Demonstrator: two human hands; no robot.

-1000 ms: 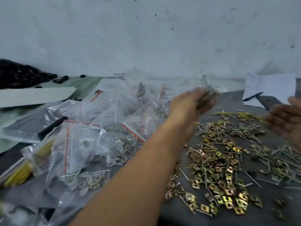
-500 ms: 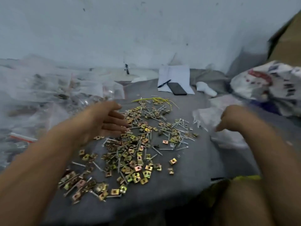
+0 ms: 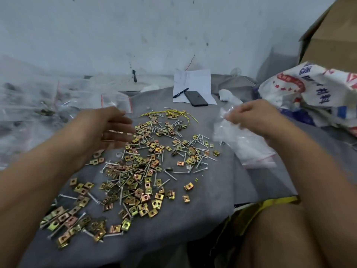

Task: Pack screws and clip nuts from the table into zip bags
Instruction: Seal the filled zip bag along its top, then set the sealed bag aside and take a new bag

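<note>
Gold clip nuts (image 3: pixel 135 188) and silver screws (image 3: pixel 201 149) lie scattered over the grey cloth (image 3: pixel 212 190) in the middle. My left hand (image 3: pixel 108 130) hovers over the pile's left edge, fingers straight and spread, holding nothing. My right hand (image 3: pixel 251 117) is raised at the right and pinches a clear empty zip bag (image 3: pixel 229 115) by its top. Under it lies a stack of empty zip bags (image 3: pixel 249 149) with red strips. Filled zip bags (image 3: pixel 38 105) are heaped at the left.
A sheet of paper (image 3: pixel 195 82), a pen (image 3: pixel 180 92) and a black phone (image 3: pixel 196 98) lie at the back. Yellow wires (image 3: pixel 170 113) sit behind the pile. A printed woven sack (image 3: pixel 318 93) and a cardboard box (image 3: pixel 332 35) stand right. My knee (image 3: pixel 289 235) is at lower right.
The view swung right from the filled bags to the pile. My left hand drew back from the bag heap, now empty. My right hand lifted a bag off the empty stack.
</note>
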